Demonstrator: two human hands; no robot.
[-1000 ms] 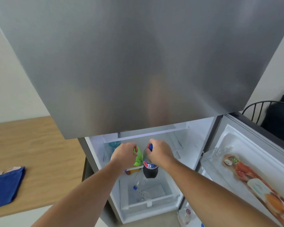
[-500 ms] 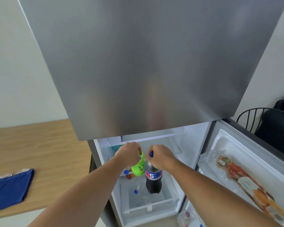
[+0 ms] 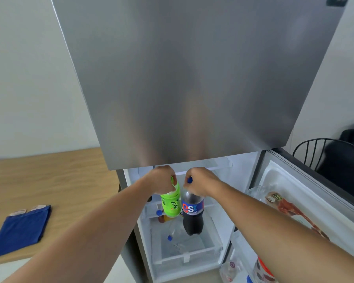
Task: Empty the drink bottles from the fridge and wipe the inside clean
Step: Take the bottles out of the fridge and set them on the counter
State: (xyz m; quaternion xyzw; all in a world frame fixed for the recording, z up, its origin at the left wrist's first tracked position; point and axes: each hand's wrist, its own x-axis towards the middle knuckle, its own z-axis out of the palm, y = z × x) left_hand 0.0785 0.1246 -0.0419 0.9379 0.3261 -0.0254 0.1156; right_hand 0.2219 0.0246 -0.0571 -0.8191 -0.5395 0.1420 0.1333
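Fridge: a tall brushed-steel fridge (image 3: 192,78) is filling the view, its upper door closed and its white lower compartment (image 3: 219,221) standing open
Table: a light wooden table (image 3: 59,180) is sitting just left of the fridge
Lower door: the white-lined open door (image 3: 294,186) is standing wide on the right, carrying packaged food
Cloth: a folded dark blue cloth (image 3: 20,229) is lying on the table
Left hand: the left hand (image 3: 161,180) is holding a bright green plastic tea bottle (image 3: 171,205), fingers curled tight round its neck
Right hand: the right hand (image 3: 200,182) is pinching the blue-capped neck of a dark plastic cola bottle (image 3: 192,219)
Bottles: both are hanging upright, side by side, at the mouth of the compartment
Inside: a clear blue-capped plastic bottle (image 3: 173,231) is lying in the bottom drawer
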